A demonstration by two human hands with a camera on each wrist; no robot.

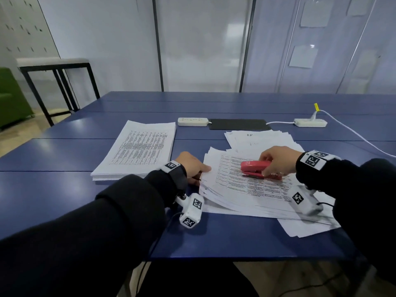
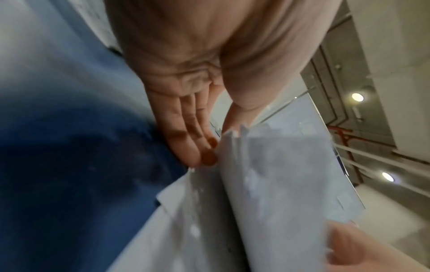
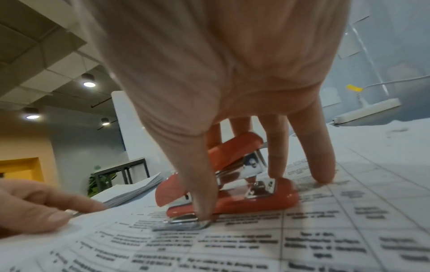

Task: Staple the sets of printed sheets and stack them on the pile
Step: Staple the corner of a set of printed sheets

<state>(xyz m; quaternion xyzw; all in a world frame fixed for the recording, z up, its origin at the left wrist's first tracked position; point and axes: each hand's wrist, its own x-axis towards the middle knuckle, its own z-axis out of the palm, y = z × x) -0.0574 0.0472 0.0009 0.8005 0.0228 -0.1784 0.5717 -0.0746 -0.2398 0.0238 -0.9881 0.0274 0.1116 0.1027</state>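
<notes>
Our right hand [image 1: 278, 160] is curled over the red stapler [image 1: 260, 169], thumb on the near side and fingers on the far side, clamped lightly on its body; in the right wrist view the thumb runs down to the metal nose while two fingers touch the printed page beyond it. The stapler rests on the top sheet of the loose spread of printed sheets [image 1: 255, 189], its long axis lying roughly from three o'clock to nine o'clock, with the open mouth pointing toward nine. At nine o'clock from the stapler, our left hand [image 1: 194, 166] pinches the left edge of the sheets, thumb on top and fingers tucked under the edge, as the left wrist view shows; how many sheets it holds we cannot tell. The mouth therefore already faces the held edge, and we judge the coming move to be a short slide toward nine o'clock until the sheets' corner sits inside the stapler, with the left hand keeping the set squared. Further out, at about ten o'clock from the left hand, the neat pile [image 1: 137, 151] sits well apart from the loose sheets on the blue table [image 1: 64, 151], closer to the left hand, which looks the better one to carry a stapled set across. At twelve o'clock lie a white power strip [image 1: 192, 121], a black pad [image 1: 239, 124] and a second power strip [image 1: 310, 122].
</notes>
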